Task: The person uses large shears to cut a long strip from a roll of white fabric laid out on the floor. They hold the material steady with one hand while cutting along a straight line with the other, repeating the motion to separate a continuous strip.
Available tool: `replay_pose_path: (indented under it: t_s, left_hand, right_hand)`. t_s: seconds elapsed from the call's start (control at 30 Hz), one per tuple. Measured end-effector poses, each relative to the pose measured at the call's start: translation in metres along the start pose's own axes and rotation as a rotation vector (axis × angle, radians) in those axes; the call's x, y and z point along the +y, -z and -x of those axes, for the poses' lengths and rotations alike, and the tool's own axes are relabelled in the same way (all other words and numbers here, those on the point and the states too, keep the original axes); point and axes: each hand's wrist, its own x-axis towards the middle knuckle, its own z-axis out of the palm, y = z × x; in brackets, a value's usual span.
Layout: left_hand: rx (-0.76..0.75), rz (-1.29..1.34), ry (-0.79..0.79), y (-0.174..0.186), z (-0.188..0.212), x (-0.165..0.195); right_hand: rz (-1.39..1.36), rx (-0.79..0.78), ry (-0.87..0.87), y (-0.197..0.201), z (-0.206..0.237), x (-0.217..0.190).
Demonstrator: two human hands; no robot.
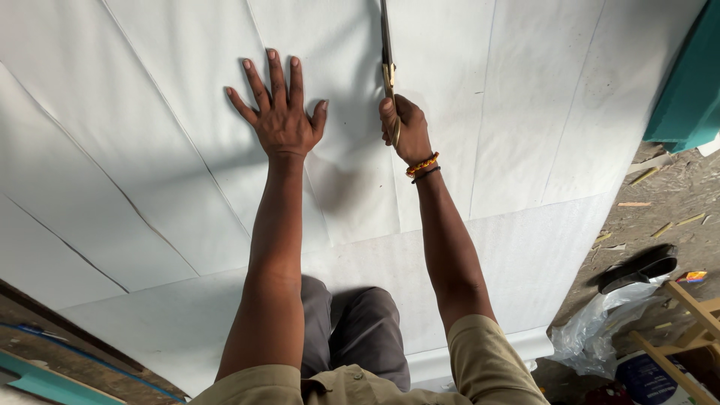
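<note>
A wide white sheet (187,150) looks like matt non-woven cloth or stiff paper, finely textured, with sharp fold creases. The scissors (388,67) have dull dark metal blades and brass-coloured metal by the handle, closed in the right hand (405,129). The left hand (281,112) lies flat on the sheet. The wrist carries a beaded orange bracelet (422,164). The floor (667,202) is rough, gritty and dusty. A crumpled plastic bag (592,330) is glossy; a wooden frame (686,322) is bare and pale.

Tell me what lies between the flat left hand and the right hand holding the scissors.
In the head view, only bare white sheet material lies between the spread left hand and the right hand gripping the long metal scissors.
</note>
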Motion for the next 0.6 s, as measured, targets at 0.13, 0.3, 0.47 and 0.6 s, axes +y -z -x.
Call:
replay_pose_path:
  t_s: [0.13,0.3,0.47,0.6]
  left_hand:
    - [-0.008,-0.032,0.009,-0.013,-0.005,-0.004]
    - [0.656,-0.108,-0.162,-0.025,-0.007,-0.008]
    - [0.042,0.011,-0.012,-0.017,-0.006,-0.006]
    - [0.444,-0.075,-0.094,-0.015,-0.007,-0.005]
  right_hand:
    - [-0.020,0.021,-0.038,-0.002,-0.006,-0.005]
    - [-0.001,0.056,-0.061,-0.006,-0.006,-0.007]
    - [-0.017,0.009,-0.006,-0.002,-0.008,-0.013]
    - [0.029,0.002,0.036,0.001,-0.024,-0.027]
